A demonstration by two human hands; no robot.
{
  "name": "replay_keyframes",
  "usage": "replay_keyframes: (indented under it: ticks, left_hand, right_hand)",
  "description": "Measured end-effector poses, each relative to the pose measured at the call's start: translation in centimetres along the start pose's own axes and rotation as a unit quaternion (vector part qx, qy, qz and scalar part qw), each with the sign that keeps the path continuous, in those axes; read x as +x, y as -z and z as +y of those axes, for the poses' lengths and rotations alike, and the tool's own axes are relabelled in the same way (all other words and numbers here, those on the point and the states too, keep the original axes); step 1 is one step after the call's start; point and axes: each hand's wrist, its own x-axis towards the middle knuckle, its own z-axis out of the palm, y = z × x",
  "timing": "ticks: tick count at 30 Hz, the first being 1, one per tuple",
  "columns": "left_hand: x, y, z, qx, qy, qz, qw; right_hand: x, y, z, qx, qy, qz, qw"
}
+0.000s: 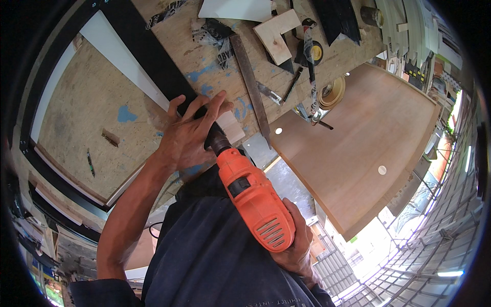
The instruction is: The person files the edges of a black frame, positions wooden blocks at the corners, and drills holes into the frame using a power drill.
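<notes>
My right hand point(299, 245) grips the rear of an orange power drill point(258, 199), which slants up and left across my body. The drill's dark chuck end meets the near end of a black frame point(153, 56). Over that end lies my left hand point(186, 133), fingers spread and bent around the bar, close beside the chuck. The left thumb and the drill's tip are hidden. A pale wood block point(231, 127) sits against the bar beside my left fingertips.
On the paint-stained bench point(204, 77) lie a rusty metal bar point(250, 87), an L-shaped wood piece point(276, 38), a tape measure point(316, 52), a black pen point(292, 84) and plastic scraps. A tape roll point(331, 93) rests by a large brown panel point(358, 148) at the right.
</notes>
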Motion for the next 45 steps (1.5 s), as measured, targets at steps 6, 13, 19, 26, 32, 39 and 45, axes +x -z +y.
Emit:
replay_keyframes:
  ticks: [6,13,19,26,32,39,45]
  left_hand:
    - [-0.1,-0.1,0.0,0.007,0.004,-0.008,1.0]
    - [-0.1,0.1,-0.1,0.019,-0.001,-0.03,0.999]
    - [0.1,0.3,0.0,0.012,-0.001,-0.011,1.0]
    - [0.1,0.8,0.1,-0.016,0.013,-0.035,0.999]
    - [0.2,0.7,0.2,0.004,0.004,-0.029,1.0]
    - [0.0,0.4,-0.4,0.053,-0.014,-0.039,0.998]
    - [0.4,0.7,-0.4,0.081,-0.043,-0.036,0.995]
  right_hand:
    - [0.1,0.2,-0.2,0.002,0.006,-0.008,1.0]
    - [0.6,0.7,0.0,-0.047,0.042,-0.032,0.998]
    - [1.6,1.1,-0.3,-0.061,0.073,-0.049,0.994]
    - [3.4,2.1,-2.9,-0.071,0.064,-0.082,0.992]
    - [4.0,2.3,-3.3,-0.087,0.041,-0.134,0.986]
    - [4.9,2.9,-4.2,-0.074,-0.003,-0.167,0.983]
    - [4.9,2.5,-3.9,-0.082,0.006,-0.135,0.987]
